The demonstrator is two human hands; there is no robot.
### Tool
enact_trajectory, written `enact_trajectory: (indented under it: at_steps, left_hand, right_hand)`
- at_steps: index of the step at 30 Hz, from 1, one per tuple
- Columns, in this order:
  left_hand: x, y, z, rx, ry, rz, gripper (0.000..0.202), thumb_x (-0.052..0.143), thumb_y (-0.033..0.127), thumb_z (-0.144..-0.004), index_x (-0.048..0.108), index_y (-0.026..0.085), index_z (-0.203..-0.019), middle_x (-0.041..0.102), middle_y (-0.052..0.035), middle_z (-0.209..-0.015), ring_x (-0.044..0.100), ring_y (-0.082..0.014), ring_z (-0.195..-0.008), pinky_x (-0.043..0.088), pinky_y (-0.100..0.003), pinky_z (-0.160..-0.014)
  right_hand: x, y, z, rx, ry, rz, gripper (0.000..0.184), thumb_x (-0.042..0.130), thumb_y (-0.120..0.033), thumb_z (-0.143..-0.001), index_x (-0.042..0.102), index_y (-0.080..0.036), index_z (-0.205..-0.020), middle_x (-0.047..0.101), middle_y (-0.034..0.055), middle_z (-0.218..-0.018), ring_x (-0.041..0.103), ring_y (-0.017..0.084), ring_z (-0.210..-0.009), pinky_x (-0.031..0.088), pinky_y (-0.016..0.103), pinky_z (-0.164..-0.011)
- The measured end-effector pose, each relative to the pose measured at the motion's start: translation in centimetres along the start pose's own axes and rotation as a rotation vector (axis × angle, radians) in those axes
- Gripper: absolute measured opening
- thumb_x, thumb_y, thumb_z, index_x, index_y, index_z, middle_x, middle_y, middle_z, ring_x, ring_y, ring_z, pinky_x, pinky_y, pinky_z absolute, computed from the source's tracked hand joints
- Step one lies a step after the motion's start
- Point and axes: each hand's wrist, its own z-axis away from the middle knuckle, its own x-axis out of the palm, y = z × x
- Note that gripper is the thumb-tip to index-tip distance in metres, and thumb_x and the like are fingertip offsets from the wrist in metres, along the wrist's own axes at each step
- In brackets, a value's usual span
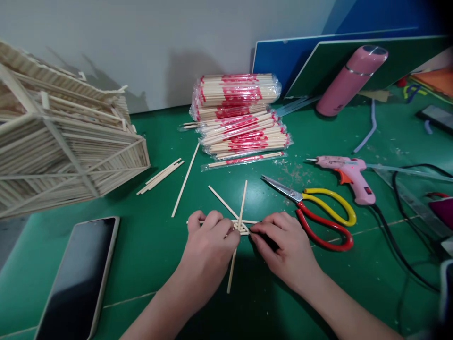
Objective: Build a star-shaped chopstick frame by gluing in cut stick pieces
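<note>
Several thin wooden chopsticks (242,203) lie crossed over one another on the green table, forming a small star-like frame between my hands. My left hand (212,241) is closed over the frame's left side, its fingers curled round the sticks and hiding part of them. At the frame's right end, my right hand (283,241) pinches with thumb and forefinger at the tip of the sticks. A loose chopstick (185,179) and a few shorter stick pieces (161,176) rest beyond my left hand. Scissors (314,208) with red and yellow handles lie beyond my right hand.
A large model built of sticks (71,151) stands at the left, behind a phone (78,278). Plastic-wrapped chopstick packs (240,113) are stacked by the wall. A pink glue gun (348,174), its black cord (392,241) and a pink flask (350,82) occupy the right side.
</note>
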Motion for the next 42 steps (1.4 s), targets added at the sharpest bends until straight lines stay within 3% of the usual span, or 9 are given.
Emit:
enact_trajectory:
  at_steps: [11,19,42]
  left_hand:
    - [0.1,0.1,-0.1,-0.064,0.000,0.073,0.017,0.050,0.007,-0.073,0.060,0.020,-0.072,0.060,-0.0005,-0.070,0.047,-0.0190,-0.073,0.025,-0.039,-0.069]
    - [0.4,0.4,0.1,-0.122,0.117,0.140,0.017,0.048,0.014,-0.079,0.062,0.021,-0.072,0.060,-0.0008,-0.070,0.047,-0.0183,-0.073,0.026,-0.037,-0.069]
    - [1.0,0.7,0.5,-0.209,0.131,0.260,0.018,0.046,0.017,-0.079,0.062,0.021,-0.073,0.060,-0.0019,-0.074,0.045,-0.0187,-0.076,0.027,-0.035,-0.067]
  right_hand:
    - [0.4,-0.3,-0.6,0.024,-0.028,0.079,0.013,0.052,-0.026,-0.080,0.064,-0.024,-0.078,0.058,0.0010,-0.071,0.048,0.014,-0.069,0.029,0.029,-0.061]
    - [0.5,-0.2,-0.5,0.010,-0.018,0.084,0.013,0.051,-0.026,-0.080,0.064,-0.023,-0.077,0.058,0.0013,-0.072,0.049,0.014,-0.069,0.029,0.029,-0.061]
    - [0.4,-0.4,-0.5,0.027,-0.031,0.059,0.013,0.051,-0.025,-0.080,0.063,-0.023,-0.077,0.058,0.0013,-0.072,0.048,0.015,-0.069,0.028,0.029,-0.061]
